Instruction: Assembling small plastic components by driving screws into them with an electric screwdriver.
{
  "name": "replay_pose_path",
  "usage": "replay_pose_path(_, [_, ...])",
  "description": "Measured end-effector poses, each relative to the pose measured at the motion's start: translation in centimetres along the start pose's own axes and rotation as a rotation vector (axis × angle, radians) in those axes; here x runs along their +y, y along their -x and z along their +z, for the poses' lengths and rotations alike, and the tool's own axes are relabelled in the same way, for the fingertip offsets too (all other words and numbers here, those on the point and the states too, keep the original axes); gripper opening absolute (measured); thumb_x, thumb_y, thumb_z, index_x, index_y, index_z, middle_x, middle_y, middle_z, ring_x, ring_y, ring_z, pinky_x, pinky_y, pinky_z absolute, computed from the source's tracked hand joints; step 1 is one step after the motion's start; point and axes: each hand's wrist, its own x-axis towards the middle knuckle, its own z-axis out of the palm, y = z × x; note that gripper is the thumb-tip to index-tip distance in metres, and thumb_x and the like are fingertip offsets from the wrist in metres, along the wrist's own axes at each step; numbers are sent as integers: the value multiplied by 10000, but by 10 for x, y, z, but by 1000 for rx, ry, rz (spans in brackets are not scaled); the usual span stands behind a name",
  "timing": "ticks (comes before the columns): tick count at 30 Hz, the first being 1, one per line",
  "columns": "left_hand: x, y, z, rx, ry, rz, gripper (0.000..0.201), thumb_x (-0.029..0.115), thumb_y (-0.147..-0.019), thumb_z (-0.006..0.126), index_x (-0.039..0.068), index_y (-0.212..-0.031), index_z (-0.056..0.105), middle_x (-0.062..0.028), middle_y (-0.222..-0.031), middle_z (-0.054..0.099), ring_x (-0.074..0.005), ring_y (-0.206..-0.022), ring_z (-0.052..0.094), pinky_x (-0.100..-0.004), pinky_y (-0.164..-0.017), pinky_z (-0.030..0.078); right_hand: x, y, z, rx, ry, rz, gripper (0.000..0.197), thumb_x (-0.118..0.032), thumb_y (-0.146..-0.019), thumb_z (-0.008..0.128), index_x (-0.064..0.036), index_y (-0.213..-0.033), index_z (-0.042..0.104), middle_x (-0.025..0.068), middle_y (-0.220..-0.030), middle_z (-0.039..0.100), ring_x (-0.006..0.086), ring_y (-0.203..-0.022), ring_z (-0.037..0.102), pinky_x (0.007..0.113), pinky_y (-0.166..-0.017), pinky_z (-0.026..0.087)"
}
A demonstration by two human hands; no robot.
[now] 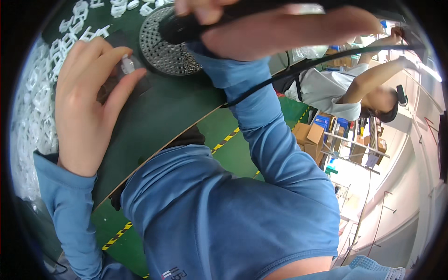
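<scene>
My left hand [81, 98] is over the dark green table [158, 107], thumb and fingers closed on a small white plastic part [127, 65]. At the top, my right hand [289, 35] wraps round a black electric screwdriver [186, 29], whose tip I cannot make out. The screwdriver's front end overlaps a round dish [154, 39] with a perforated metal plate. Small metal screws [190, 64] are heaped along that dish's lower right side. Close to my left fingers lies a dark flat pad [140, 86], partly hidden by the hand.
Loose white plastic parts [77, 16] lie at the upper left. Clear plastic bags of white parts [32, 126] line the left side. A black cable [298, 70] crosses my right sleeve. Beyond the table edge stand a person in white [326, 91], cartons [308, 137] and shelving [354, 144].
</scene>
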Motion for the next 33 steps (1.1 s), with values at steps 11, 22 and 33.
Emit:
replay_pose_path(11, [-3,0,-1,7,23,-30,294,-34,-804,767,-32,-1085,680,-105,-935,584,-235,-808,560,-338,-746,456,-16,-7,21,12,241,306,670,-571,-919,607,66,-1117,555,243,-703,604,268,-520,558,311,-470,470])
replay_pose_path(22, [-4,4,0,10,-3,1,306,-10,-805,773,-25,-1096,679,-94,-906,556,-227,-792,548,-335,-730,453,2,1,18,-67,175,100,781,-604,-844,755,53,-1190,514,155,-719,622,191,-601,601,279,-544,512])
replay_pose_path(33, [-1,-2,-2,-7,0,2,310,-12,-800,771,-23,-1096,677,-95,-901,555,-231,-795,547,-342,-741,454,-9,-15,9,-97,259,-92,1099,-874,-736,593,151,-1126,520,129,-717,673,101,-520,575,170,-440,440])
